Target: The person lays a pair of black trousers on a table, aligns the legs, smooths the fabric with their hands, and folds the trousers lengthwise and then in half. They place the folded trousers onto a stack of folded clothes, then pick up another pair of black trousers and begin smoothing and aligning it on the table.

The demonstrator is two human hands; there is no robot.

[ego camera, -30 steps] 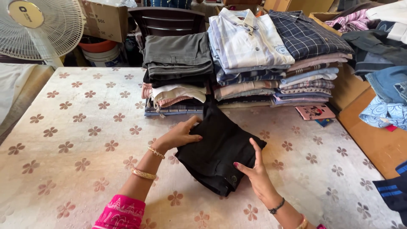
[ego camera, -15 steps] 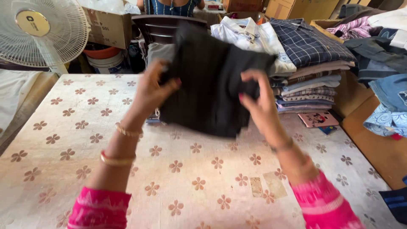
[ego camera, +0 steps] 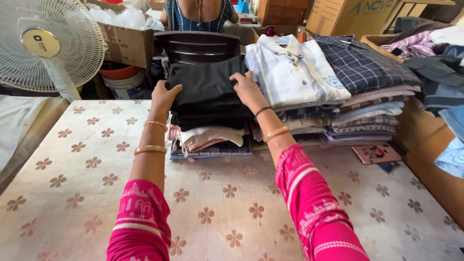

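From the head camera, the fingertips of both hands are hidden behind the edges of the folded black garment (ego camera: 208, 87), and the seated person (ego camera: 198, 14) behind the dark chair (ego camera: 198, 46) is cut off at the top of the frame. The garment lies on top of the left stack of folded clothes (ego camera: 212, 137). The left hand (ego camera: 164, 96) clamps its left edge and the right hand (ego camera: 246, 89) presses its right edge, both grips closed on the cloth. The stack stands on a counter (ego camera: 72, 183) with a flower-patterned cover, beside a taller pile of shirts (ego camera: 328, 96). A white fan (ego camera: 48, 46) and cardboard boxes (ego camera: 130, 43) stand behind.
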